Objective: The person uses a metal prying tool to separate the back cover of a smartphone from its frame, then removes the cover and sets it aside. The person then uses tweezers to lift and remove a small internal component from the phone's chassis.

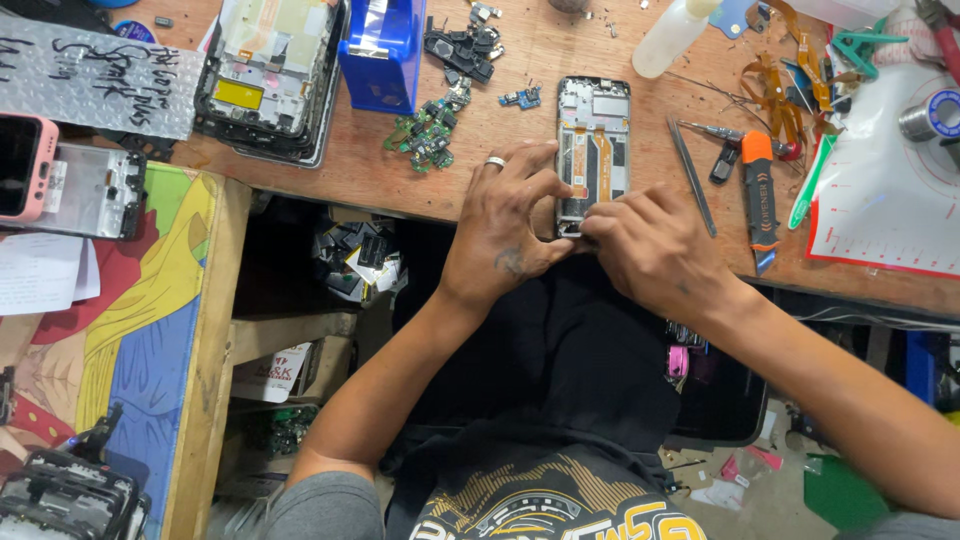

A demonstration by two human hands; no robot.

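An opened phone frame (594, 135) with orange flex cables lies upright on the wooden workbench (540, 70), its lower end at the bench's front edge. My left hand (505, 225), a ring on one finger, grips the phone's lower left side with fingers curled. At the phone's bottom right corner my right hand (650, 250) pinches the frame with its fingertips. Both hands meet at the phone's lower end, which they partly hide.
Metal tweezers (692, 178), a small screwdriver (712, 132) and an orange-handled knife (758, 190) lie right of the phone. A green circuit board (428, 130), a blue box (380, 50) and stacked phone frames (268, 80) sit left. A pink phone (22, 165) rests on the colourful side table (140, 330).
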